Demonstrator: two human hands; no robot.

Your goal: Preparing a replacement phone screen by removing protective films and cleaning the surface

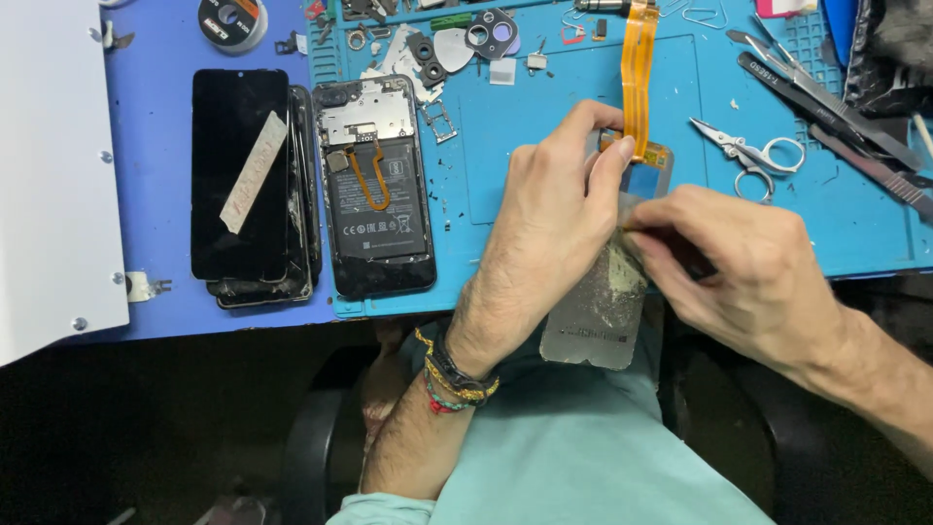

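While the left hand (549,209) clamps the upper part of a grey phone panel (598,311) between thumb and fingers, the right hand (748,267) pinches its fingertips against that panel's right edge, seemingly around a thin dark tool whose kind I cannot make out. The panel is dull and smeared with pale residue, and it hangs over the near edge of the blue work mat (564,117), above the person's pale green lap. An orange flex cable (637,68) runs from the panel's top end up across the mat, away from the person, and the left forefinger tip rests on the cable's lower end. Beaded bracelets (452,379) ring the left wrist.

Left of the panel, an opened phone (374,185) lies face down on the mat with its back removed, so that the black battery, a looped orange cable and the metal shield show. Further left of the panel, off the mat on the blue desk (155,107), a black screen (238,175) with a strip of pale tape across it lies on top of other phone parts. Right of the panel, small scissors (753,151) lie on the mat, and beyond them tweezers and flat metal tools (826,97) lie slanted. Behind the panel, at the mat's far edge, loose camera rings, screws and brackets (457,44) are scattered
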